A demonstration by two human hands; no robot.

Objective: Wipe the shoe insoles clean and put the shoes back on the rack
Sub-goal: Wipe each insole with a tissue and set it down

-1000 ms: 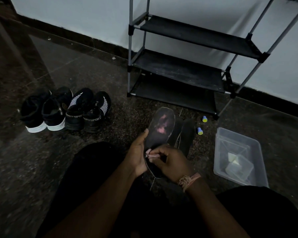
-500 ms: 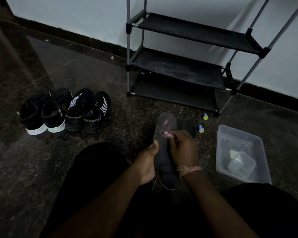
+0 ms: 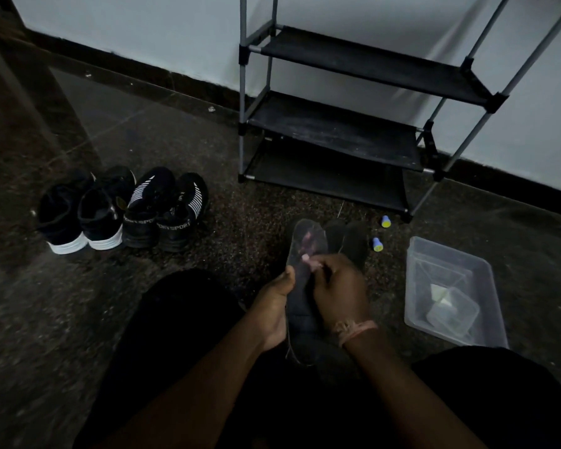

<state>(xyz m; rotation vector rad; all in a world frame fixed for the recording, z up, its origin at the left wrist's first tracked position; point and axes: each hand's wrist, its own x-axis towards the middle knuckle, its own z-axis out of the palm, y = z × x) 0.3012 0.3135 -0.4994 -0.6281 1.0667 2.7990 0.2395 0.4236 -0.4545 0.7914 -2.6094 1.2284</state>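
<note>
A dark insole (image 3: 302,254) is held lengthwise in front of my lap. My left hand (image 3: 274,309) grips its left edge, thumb on top. My right hand (image 3: 337,290) has its fingers curled, pinching a small pale wipe (image 3: 306,259) against the insole's upper half. Two more dark insoles (image 3: 347,241) lie on the floor just behind it. Several black shoes (image 3: 123,212) stand in a row on the floor to the left. The black three-shelf rack (image 3: 334,131) stands against the wall with bare shelves.
A clear plastic tub (image 3: 447,254) with a smaller clear container and pale wipes inside sits on the floor at the right. Two small blue-and-yellow caps (image 3: 381,233) lie between the tub and the rack. My dark-clothed legs fill the lower frame.
My right hand has slid the wipe from the insole's lower part up toward its upper half. The insole has tilted flatter and lower. My left hand keeps its hold.
</note>
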